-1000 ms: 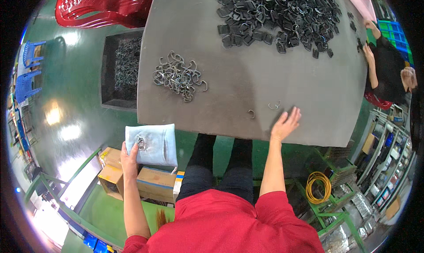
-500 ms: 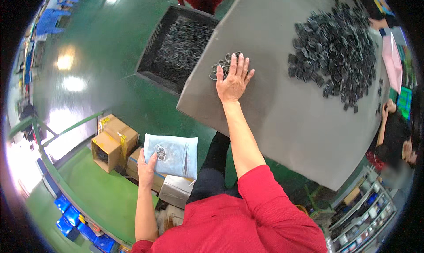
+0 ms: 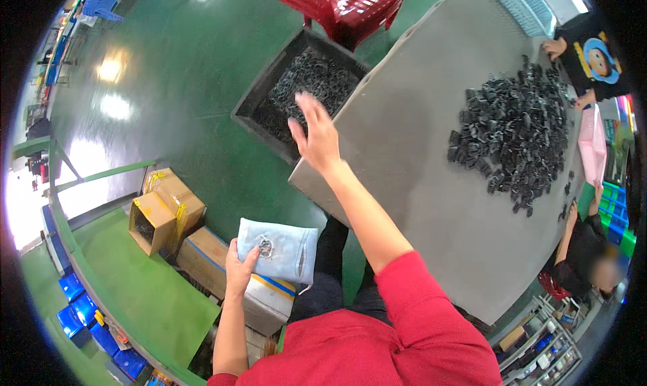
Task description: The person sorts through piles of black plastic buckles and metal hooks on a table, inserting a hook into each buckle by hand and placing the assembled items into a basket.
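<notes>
My left hand grips the near-left edge of a light blue cloth pouch. Its thumb lies on top, beside a small dark ring-shaped patch; whether that is loose rings or a mark I cannot tell. A slit runs along the pouch's right side. Out past the table's left edge, my right hand is held with fingers apart and slightly blurred, nothing visible in it. Below it stands a black bin holding many small dark ring-like pieces, partly hidden by the hand.
A large heap of black parts lies on the grey table. Co-workers' hands reach in at the far right, near a pink tray. A red chair stands behind the bin; cardboard boxes sit at left.
My right hand has moved left off the tabletop to above the bin. The small ring pieces under it are gone from the table. My left hand still holds the pouch; the view has shifted.
</notes>
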